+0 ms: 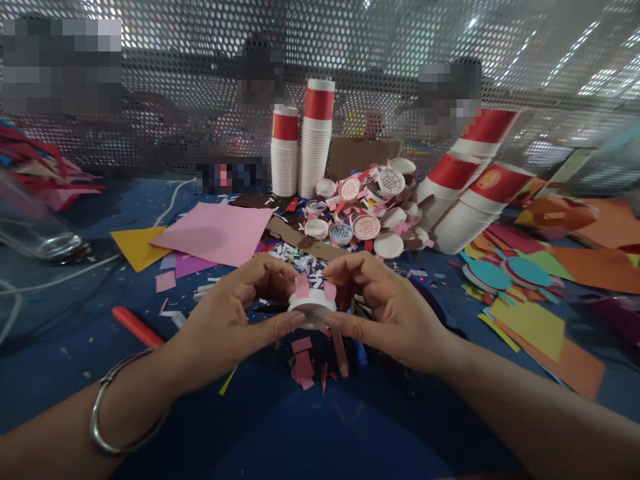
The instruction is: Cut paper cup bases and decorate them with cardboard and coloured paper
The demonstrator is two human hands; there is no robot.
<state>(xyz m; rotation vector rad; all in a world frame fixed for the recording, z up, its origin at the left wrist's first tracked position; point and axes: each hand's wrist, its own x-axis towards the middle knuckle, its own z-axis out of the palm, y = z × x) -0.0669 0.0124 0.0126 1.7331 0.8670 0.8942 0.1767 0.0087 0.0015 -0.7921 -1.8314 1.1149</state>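
Observation:
Between my two hands is a small white cut-off paper cup bottom [313, 315] with two pink paper tabs standing up from its far edge. My left hand [250, 300] pinches it on the left, thumb on the near face and fingers curled behind. From the right my right hand [385, 307] grips it the same way. Below it on the blue table lie pink paper scraps [303, 363]. Behind it sits a heap of similar cup bottoms [366, 227], some with drawn grid patterns and pink tabs.
Stacks of paper cups [317, 137] stand at the back, and more cup stacks [475, 193] lean at the right. Pink paper sheets [215, 233] lie left, near a red-handled tool [135, 327]. Turquoise discs [487, 275] and yellow paper [530, 327] lie right. A perforated metal screen [190, 127] closes the back.

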